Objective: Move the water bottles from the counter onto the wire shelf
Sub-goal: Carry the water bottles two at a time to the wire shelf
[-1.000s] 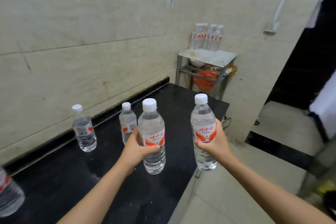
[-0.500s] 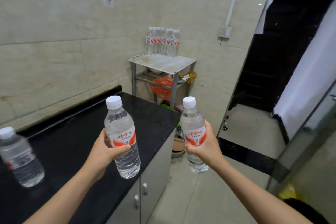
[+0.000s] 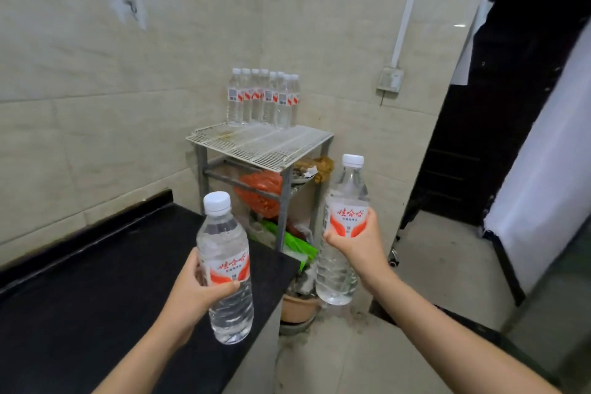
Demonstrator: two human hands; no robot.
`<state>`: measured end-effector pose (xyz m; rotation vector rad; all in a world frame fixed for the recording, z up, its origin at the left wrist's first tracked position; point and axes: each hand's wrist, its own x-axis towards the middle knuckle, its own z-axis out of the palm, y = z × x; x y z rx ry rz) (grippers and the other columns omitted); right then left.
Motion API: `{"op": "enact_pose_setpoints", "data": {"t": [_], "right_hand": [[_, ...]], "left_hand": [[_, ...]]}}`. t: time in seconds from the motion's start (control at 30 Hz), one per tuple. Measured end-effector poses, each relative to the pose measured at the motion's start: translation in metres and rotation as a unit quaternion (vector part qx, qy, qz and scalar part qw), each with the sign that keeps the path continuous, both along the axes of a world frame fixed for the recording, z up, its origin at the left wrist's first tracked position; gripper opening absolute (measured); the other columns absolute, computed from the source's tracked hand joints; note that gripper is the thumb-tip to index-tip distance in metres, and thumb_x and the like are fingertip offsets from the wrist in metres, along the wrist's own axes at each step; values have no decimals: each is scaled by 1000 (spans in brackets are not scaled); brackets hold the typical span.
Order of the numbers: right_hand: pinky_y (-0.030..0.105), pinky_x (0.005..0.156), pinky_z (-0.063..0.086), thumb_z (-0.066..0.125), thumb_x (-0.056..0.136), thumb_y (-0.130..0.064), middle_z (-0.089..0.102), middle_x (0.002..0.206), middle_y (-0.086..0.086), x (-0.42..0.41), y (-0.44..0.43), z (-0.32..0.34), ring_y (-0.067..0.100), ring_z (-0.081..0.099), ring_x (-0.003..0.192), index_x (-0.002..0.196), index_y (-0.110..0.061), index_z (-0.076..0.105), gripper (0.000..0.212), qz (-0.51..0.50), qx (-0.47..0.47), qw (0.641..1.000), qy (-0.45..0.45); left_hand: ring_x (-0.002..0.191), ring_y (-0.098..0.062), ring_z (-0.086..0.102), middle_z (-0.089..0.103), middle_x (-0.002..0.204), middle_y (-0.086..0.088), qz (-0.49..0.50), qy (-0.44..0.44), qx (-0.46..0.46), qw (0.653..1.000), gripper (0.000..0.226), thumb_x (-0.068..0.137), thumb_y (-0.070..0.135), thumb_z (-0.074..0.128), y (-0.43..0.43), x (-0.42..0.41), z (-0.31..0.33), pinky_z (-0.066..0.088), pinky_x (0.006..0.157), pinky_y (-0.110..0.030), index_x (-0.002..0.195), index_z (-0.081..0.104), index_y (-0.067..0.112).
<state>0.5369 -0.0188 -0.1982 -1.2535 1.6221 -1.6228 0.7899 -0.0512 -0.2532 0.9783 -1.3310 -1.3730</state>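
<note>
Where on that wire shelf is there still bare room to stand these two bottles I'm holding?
The wire shelf is bare across its front half, from the row of standing bottles forward to its front rim, and across its left corner. The back is crowded: the bottles stand packed together along the wall.

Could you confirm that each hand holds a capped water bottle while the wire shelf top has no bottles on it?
Not quite: the head view shows a cluster of bottles standing at the back of the wire shelf; the rest is right.
</note>
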Motion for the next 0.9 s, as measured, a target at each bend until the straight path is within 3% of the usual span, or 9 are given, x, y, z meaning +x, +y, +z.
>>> {"op": "enact_pose_setpoints", "data": {"t": [0.17,0.27,0.37,0.5,0.57,0.67,0.8,0.9], "right_hand": [[27,80,48,76,63,0,56,93,-9,-52,-93,26,13,58,89,117,-23,34,72,-11,10,998,62],[21,72,48,77,63,-3,57,97,-7,-81,-138,31,11,59,90,113,-28,35,70,-30,16,998,48],[17,66,46,79,62,-4,57,101,-5,-103,-176,23,8,58,90,116,-28,34,73,-33,38,998,35],[16,63,46,79,61,-3,57,100,-6,-127,-224,15,7,58,89,116,-26,36,74,-24,49,998,25],[16,64,46,79,61,-2,58,98,-6,-140,-248,15,7,59,87,115,-23,38,71,-26,35,999,12],[17,65,47,77,62,3,58,95,-5,-162,-291,22,6,58,84,110,-22,39,66,-25,-3,1000,-13],[13,56,49,77,63,3,56,95,-8,-197,-360,39,5,58,84,102,-30,40,63,17,-56,998,-36],[19,62,49,77,61,2,57,99,-6,-229,-415,41,10,59,89,95,-36,42,62,78,-71,993,-49]], "left_hand": [[88,-16,66,69,98,-2,-18,29,-24,999,63,54,-9,80,-113,-60,11,50,68,-27,98,55,29],[80,-9,66,68,96,-1,-18,57,-37,998,60,60,-15,72,-167,-93,28,54,60,-19,97,54,28],[77,-12,67,66,97,-6,-19,87,-46,995,61,60,-17,68,-209,-119,43,54,55,-16,105,52,20],[92,-24,64,64,105,-10,0,128,-54,990,70,60,-16,66,-256,-140,65,53,76,-36,121,47,13],[91,-23,64,66,101,-8,7,149,-61,987,69,58,-13,64,-278,-147,77,54,80,-36,121,47,12],[74,-9,68,72,82,3,22,161,-84,983,59,52,-4,61,-309,-160,96,57,67,-21,109,52,12],[72,-8,69,65,95,-7,74,148,-99,981,69,51,-1,63,-349,-186,105,57,63,-20,118,47,7],[80,-12,69,64,99,-7,133,138,-84,978,62,50,0,66,-378,-208,100,55,66,-30,109,50,15]]}}
